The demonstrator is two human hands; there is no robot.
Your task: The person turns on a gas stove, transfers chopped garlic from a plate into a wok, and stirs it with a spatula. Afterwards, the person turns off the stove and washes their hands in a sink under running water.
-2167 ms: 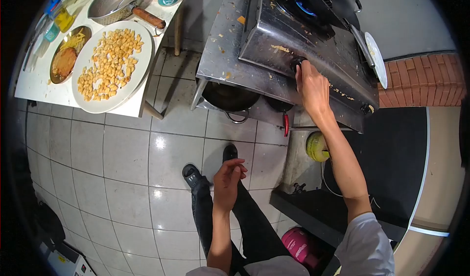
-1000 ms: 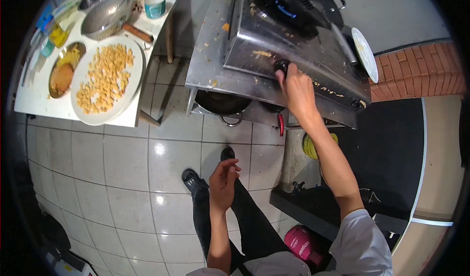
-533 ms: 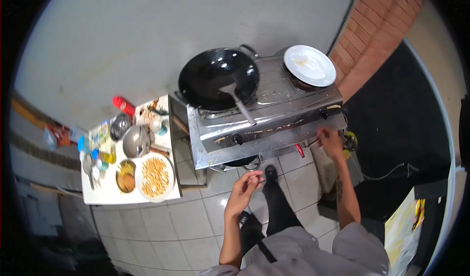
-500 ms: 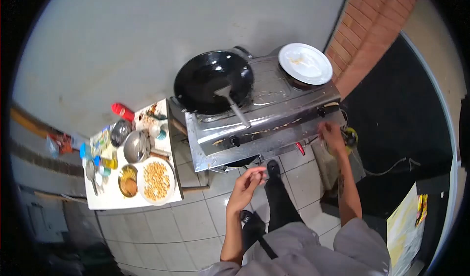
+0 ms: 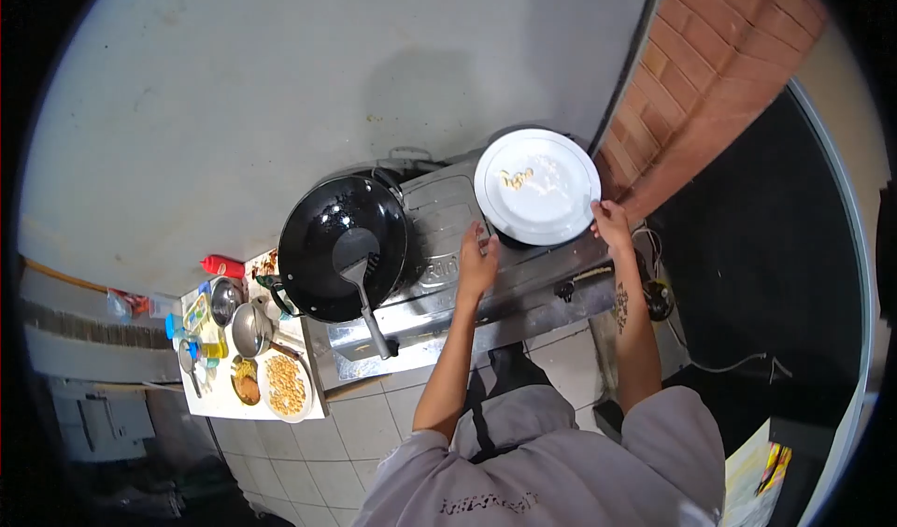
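A white plate [image 5: 537, 191] with yellowish food bits and white residue is over the right side of the steel gas stove [image 5: 439, 219]. At its right rim, my right hand [image 5: 611, 224] has its fingers closed on the edge. My left hand [image 5: 477, 262] is by the plate's lower left side, fingers apart and holding nothing. Whether its fingertips touch the rim, I cannot tell. On the left burner sits a black wok [image 5: 313, 247]. A metal spatula [image 5: 364, 305] rests in it, its handle hanging over the near rim.
Left of the stove, a small white table [image 5: 313, 405] carries a bowl of tan chunks [image 5: 287, 387], a metal bowl [image 5: 250, 329], a red bottle [image 5: 222, 265] and several containers. A green gas cylinder [image 5: 659, 298] stands right of the stove. Brick edging [image 5: 710, 69] borders the wall.
Both hands have moved up to the plate. The right hand came from near the stove's right knob to the plate's rim. The view has shifted, and the plate appears larger.
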